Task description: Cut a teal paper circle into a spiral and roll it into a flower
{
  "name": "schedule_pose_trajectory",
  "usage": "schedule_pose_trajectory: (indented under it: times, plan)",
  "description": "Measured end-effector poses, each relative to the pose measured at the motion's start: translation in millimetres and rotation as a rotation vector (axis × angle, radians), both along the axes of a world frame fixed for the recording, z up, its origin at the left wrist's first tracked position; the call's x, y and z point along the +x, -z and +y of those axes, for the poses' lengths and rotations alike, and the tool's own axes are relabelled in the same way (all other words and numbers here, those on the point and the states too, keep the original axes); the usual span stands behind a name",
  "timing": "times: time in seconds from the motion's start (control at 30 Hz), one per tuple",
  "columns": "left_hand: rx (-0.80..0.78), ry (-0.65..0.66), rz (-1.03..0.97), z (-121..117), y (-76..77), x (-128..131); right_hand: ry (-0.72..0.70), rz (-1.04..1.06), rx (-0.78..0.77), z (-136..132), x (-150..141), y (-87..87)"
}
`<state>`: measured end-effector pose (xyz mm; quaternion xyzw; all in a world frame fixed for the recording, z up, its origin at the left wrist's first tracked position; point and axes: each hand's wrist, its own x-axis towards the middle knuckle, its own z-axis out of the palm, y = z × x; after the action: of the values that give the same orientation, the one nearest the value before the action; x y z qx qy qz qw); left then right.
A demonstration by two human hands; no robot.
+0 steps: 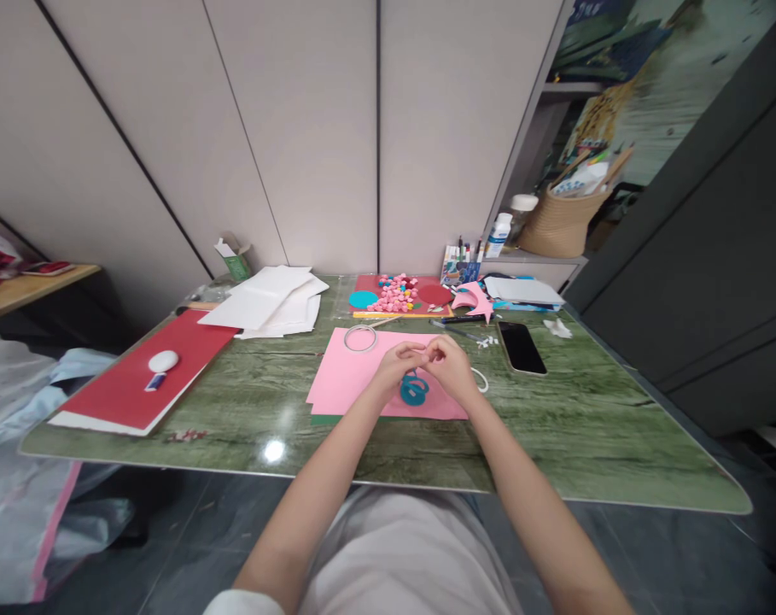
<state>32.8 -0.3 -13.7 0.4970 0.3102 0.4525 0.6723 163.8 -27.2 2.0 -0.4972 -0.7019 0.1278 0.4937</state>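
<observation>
My left hand [397,363] and my right hand [450,360] meet fingertip to fingertip above pink paper [336,369]. Both are closed in a pinch, and whatever is between the fingers is too small to make out. Just below them is a teal looped paper piece [414,391] with small white patches; whether it touches the fingers I cannot tell. A roll of tape [360,339] lies on the paper's far left part. Partly hidden by my right hand and wrist, a white ring [481,381] sits at the paper's right edge.
Behind the paper lie pink pieces [397,295], a teal disc [364,300] and a yellow pencil [378,315]. A phone [522,348] is on the right, near a pink cut-out [472,299]. White sheets [265,295] and red paper [125,384] are left on the green table [259,393].
</observation>
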Motion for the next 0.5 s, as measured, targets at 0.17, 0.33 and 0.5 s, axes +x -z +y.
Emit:
schedule_pose_trajectory:
  times: [0.17,0.33,0.5]
  plan:
    - [-0.068,-0.089,-0.055,2.2,2.2,-0.1,-0.003,0.017,-0.008,-0.6,0.3,-0.8]
    - [-0.132,-0.112,-0.063,3.1,0.3,-2.5,-0.030,0.030,-0.006,-1.4,2.1,-0.9]
    - [-0.148,-0.074,-0.063,1.7,-3.1,-3.8,-0.084,0.043,-0.027,-0.6,3.5,-0.1]
